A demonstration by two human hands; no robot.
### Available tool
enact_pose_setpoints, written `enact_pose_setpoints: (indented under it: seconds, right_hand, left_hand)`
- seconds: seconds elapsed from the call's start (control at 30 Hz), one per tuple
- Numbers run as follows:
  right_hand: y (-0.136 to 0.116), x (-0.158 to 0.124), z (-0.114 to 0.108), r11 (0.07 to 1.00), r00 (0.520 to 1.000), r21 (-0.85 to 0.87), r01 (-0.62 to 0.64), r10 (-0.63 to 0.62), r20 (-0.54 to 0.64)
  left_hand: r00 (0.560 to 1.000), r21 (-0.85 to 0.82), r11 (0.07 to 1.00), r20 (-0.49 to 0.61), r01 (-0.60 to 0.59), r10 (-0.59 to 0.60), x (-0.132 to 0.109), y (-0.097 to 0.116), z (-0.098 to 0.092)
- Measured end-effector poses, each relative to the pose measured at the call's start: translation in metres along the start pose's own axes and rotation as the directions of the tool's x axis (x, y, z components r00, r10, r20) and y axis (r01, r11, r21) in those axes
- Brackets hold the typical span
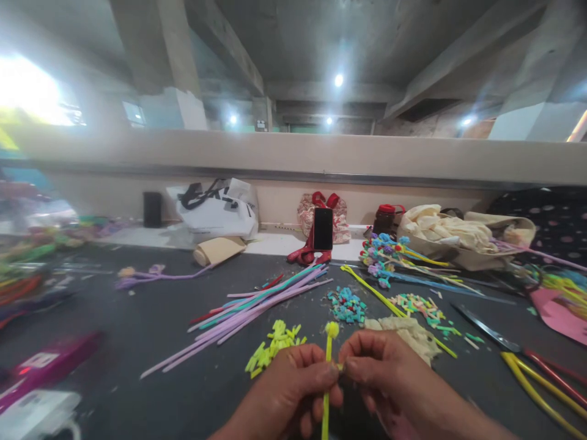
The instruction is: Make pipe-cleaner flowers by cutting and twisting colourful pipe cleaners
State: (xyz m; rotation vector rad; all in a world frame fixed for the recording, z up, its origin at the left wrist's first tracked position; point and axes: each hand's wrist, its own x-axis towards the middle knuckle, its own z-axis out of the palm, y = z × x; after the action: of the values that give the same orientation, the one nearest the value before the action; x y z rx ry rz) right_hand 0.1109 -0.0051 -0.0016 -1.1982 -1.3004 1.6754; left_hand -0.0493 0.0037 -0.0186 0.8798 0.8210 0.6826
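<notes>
My left hand [293, 385] grips a yellow-green pipe cleaner stem [327, 397] held upright, with a small yellow curled bud [332, 330] at its top. My right hand [380, 373] meets the left at the stem, its thumb and fingers pinching a small yellow piece against it. Both hands hover low over the dark table [151, 330], close to me. A pile of short yellow-green cut pieces [273, 345] lies just left of the hands.
Long purple, teal and red pipe cleaners [257, 305] lie mid-table. Teal cut pieces [347, 304], mixed pastel pieces [419, 305], scissors [486, 330] and yellow stems [541, 391] lie right. Finished flower stems [389, 253], a black phone [323, 228], bags and a jar stand at the back.
</notes>
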Motion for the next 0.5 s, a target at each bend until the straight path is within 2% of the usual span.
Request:
enact_pose_setpoints:
  seconds: [0.07,0.3,0.5]
  right_hand:
    - [0.0051,0.0004,-0.0033,0.999,0.999,0.049,-0.001,-0.001,0.036]
    - [0.0079,-0.0044,-0.0062,0.982,0.99,0.173,-0.072,0.049,0.134]
    - [0.0125,-0.0003,-0.0071,0.954,0.985,0.288,-0.077,0.028,0.17]
  left_hand:
    - [0.999,0.0,1.0,0.03,0.03,-0.03,-0.0001,-0.0013,0.0005]
    - [0.991,-0.047,0.99,0.023,0.13,-0.129,-0.0015,-0.0042,0.0007]
    - [0.992,-0.019,0.992,0.019,0.126,-0.126,-0.0043,0.0009,0.0032]
